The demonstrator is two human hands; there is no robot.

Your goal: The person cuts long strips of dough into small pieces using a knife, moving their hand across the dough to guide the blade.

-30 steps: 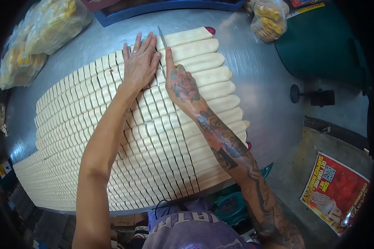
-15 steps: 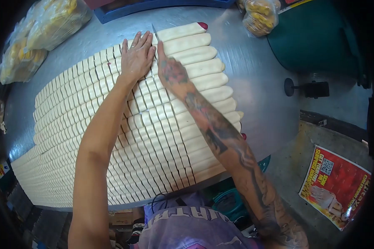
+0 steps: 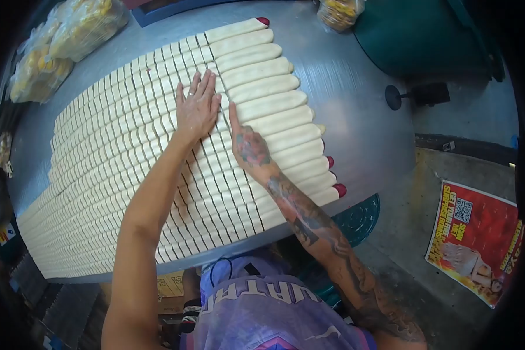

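Note:
Long pale dough rolls [image 3: 262, 105] lie side by side across the metal table, cut crosswise into many short pieces [image 3: 116, 134] on the left and uncut at their right ends. A few ends show a dark red filling [image 3: 340, 190]. My left hand [image 3: 197, 111] rests flat on the cut pieces, fingers stretched out and slightly apart. Just right of it, my right hand [image 3: 251, 147] is closed round a knife [image 3: 226, 93], index finger extended along its back. The thin blade lies at the newest cut line; its handle is hidden in my fist.
Plastic bags of yellowish food [image 3: 84, 32] stand at the back left, another bag [image 3: 339, 13] at the back. A dark green tub [image 3: 420, 41] and a small black stand [image 3: 426, 95] are at the right. A red poster [image 3: 475, 239] hangs beyond the table edge.
Both hands have moved towards me along the rolls, the knife with them. A cut line now runs through the far rolls where the blade was. The camera view has shifted slightly.

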